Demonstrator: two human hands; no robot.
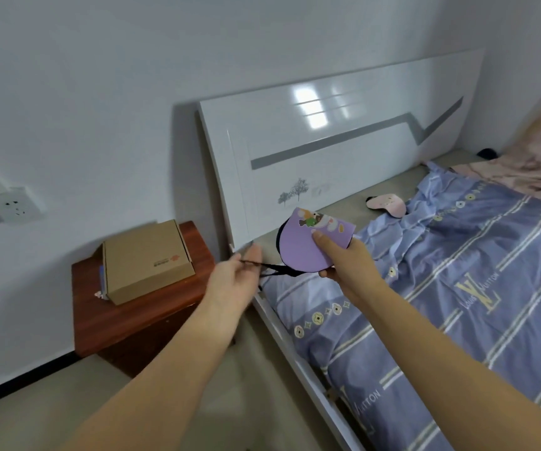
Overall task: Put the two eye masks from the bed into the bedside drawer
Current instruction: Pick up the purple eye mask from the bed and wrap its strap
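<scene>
Fingers of the right hand (pixel 344 265) pinch the folded purple eye mask (pixel 311 245) above the bed (pixel 458 304) edge while the left hand (pixel 240 275) draws its black strap (pixel 269 270) taut, likely to keep it tidy for stowing; the pink eye mask (pixel 386 203) lies farther up the bed by the headboard (pixel 344 151).

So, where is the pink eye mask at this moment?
In the head view the pink eye mask lies on the bare mattress strip near the headboard, at the edge of the blue quilt, up and to the right of both hands.
</scene>
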